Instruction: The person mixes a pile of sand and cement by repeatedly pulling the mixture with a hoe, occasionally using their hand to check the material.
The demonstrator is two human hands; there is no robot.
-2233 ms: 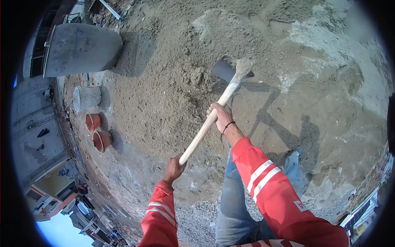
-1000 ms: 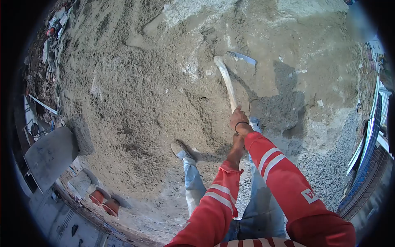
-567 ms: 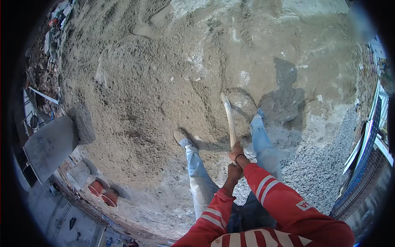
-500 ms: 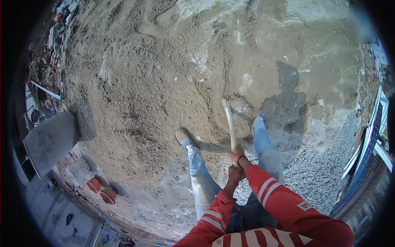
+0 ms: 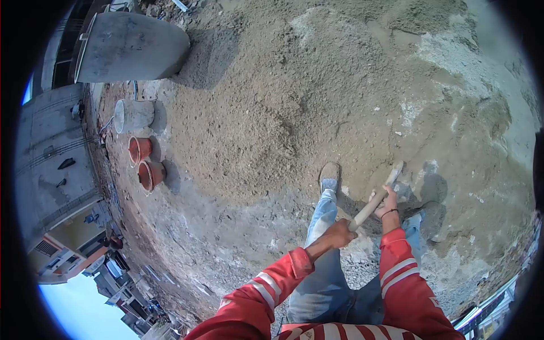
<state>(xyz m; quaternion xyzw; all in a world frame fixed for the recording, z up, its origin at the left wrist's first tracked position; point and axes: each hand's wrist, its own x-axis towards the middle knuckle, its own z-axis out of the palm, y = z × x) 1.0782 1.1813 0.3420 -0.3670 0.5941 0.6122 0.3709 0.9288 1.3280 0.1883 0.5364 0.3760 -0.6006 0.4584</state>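
Note:
A long wooden handle [image 5: 369, 208] slants up and to the right in front of my legs. My left hand [image 5: 340, 233] is wrapped round its lower end. Further up, near the far end, my right hand [image 5: 387, 203] grips the same handle, with a dark band on the wrist. What the handle's far end carries is hard to make out against the grey-brown sand [image 5: 266, 130]. My shoe [image 5: 329, 173] stands on the sand to the left of the handle.
A large grey drum [image 5: 133, 48] lies at the upper left. Below it are a pale bucket [image 5: 136, 116] and two reddish buckets [image 5: 141, 149] [image 5: 152, 175]. A concrete slab [image 5: 51, 153] and buildings [image 5: 73, 243] show at the left edge.
The view has turned toward the left, bringing the drum and buckets further in. My hands have moved apart on the handle, which now tilts right, my right hand nearer its far end.

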